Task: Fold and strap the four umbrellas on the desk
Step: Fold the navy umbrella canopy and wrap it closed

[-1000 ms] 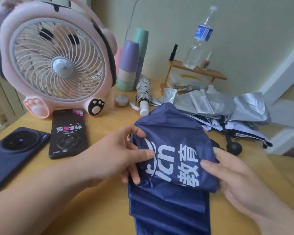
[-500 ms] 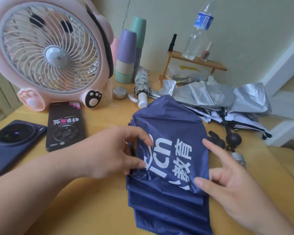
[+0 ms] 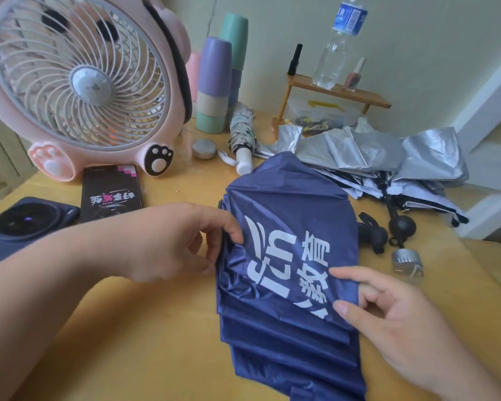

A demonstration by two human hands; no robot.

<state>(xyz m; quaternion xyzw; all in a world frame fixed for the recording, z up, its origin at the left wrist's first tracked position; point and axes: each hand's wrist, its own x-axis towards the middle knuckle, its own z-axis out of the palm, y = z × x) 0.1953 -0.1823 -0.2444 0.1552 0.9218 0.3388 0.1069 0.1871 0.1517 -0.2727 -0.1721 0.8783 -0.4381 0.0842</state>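
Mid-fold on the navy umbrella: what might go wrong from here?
1. The navy umbrella has loose, uneven pleats. The left hand and right hand each pinch only an edge, so folds may slip apart before strapping.
2. The silver umbrella lies unfolded just behind it. Rolling the navy one could snag that canopy or the black ball handle.
3. The dark blue phone sits beside the left forearm, where a sweep might shove it.
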